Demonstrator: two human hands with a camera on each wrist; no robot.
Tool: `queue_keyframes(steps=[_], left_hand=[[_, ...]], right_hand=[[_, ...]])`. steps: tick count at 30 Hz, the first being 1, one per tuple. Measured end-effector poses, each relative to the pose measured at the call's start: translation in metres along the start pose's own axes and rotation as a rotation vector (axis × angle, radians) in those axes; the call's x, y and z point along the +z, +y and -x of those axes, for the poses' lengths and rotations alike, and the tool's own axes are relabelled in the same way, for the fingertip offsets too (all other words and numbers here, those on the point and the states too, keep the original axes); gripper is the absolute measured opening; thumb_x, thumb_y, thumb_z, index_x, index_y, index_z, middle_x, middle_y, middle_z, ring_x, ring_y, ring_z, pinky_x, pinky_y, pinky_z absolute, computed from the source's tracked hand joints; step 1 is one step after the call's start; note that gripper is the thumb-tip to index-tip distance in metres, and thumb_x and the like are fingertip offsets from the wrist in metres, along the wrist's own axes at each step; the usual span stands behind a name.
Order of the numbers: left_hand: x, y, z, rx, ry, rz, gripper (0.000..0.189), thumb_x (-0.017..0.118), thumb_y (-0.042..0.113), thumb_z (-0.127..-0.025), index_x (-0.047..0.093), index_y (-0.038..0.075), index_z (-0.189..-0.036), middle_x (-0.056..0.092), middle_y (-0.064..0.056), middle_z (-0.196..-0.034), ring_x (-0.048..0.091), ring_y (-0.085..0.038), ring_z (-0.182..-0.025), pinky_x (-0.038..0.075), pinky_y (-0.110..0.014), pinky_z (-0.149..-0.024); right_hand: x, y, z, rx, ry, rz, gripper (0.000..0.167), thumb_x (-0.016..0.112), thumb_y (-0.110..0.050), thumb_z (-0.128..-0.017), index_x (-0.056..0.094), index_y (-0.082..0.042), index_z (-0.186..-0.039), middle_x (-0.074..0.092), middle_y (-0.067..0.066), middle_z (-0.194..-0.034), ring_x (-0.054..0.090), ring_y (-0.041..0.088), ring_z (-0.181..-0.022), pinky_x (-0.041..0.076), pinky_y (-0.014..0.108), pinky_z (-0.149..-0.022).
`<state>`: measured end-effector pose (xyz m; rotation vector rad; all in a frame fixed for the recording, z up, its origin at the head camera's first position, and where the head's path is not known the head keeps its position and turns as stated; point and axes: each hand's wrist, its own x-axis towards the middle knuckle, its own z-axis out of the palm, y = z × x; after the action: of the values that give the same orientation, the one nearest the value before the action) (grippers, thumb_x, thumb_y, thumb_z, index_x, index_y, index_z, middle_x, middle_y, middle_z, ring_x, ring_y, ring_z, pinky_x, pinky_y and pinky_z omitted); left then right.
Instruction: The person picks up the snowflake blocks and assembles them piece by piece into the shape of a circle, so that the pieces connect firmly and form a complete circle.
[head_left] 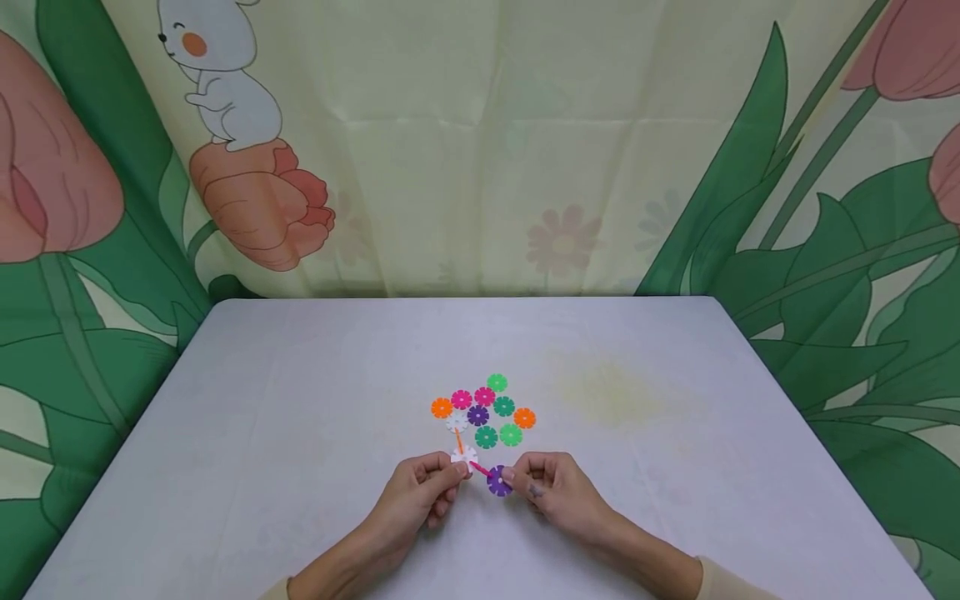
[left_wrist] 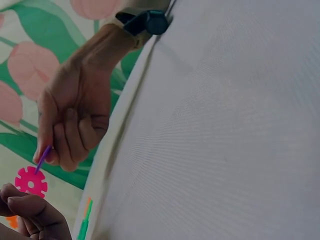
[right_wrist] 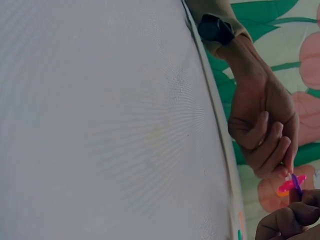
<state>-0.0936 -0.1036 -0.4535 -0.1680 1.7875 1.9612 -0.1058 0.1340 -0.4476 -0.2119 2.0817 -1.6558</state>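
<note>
In the head view my left hand [head_left: 420, 496] pinches a white notched plastic disc [head_left: 465, 456] between thumb and finger. My right hand [head_left: 561, 493] pinches a purple notched disc [head_left: 496, 483]. A pink disc [head_left: 480, 469], seen edge-on, links the white and purple ones. Beyond the white disc, an orange disc [head_left: 460, 441] stands edge-on and leads to another white disc [head_left: 456, 423], so these form a short chain. The left wrist view shows the pink disc [left_wrist: 31, 182] face-on, slotted to the purple disc [left_wrist: 42, 160] at the right hand's fingertips.
Several loose discs lie flat just beyond the hands, among them a purple one [head_left: 477, 416], a dark green one [head_left: 486, 437], a light green one [head_left: 511, 434] and an orange one [head_left: 524, 418]. A white cloth covers the table [head_left: 300, 375]. Behind hangs a printed curtain [head_left: 450, 167].
</note>
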Motion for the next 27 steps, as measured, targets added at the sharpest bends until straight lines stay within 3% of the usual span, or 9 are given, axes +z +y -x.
queue_keyframes(steps=[10,27], left_hand=[[0.0038,-0.0014,0.0029,-0.025,0.027,0.049,0.029,0.070,0.031,-0.103,0.068,0.002,-0.105,0.059,0.004,-0.072,0.046,-0.008,-0.062,0.039,-0.019,-0.052],[0.0068,-0.0034,0.0031,0.027,0.062,0.055,0.021,0.072,0.024,-0.102,0.062,0.009,-0.091,0.059,0.004,-0.068,0.049,-0.008,-0.057,0.048,-0.019,-0.053]], right_hand=[[0.0046,0.0021,0.0017,-0.015,0.028,-0.033,0.034,0.070,-0.024,-0.103,0.066,0.009,-0.096,0.049,-0.001,-0.068,0.043,0.005,-0.059,0.035,0.019,-0.053],[0.0086,-0.0001,0.0020,-0.027,0.047,-0.009,0.033,0.069,-0.022,-0.104,0.066,0.010,-0.092,0.049,-0.002,-0.066,0.042,0.004,-0.059,0.034,0.018,-0.052]])
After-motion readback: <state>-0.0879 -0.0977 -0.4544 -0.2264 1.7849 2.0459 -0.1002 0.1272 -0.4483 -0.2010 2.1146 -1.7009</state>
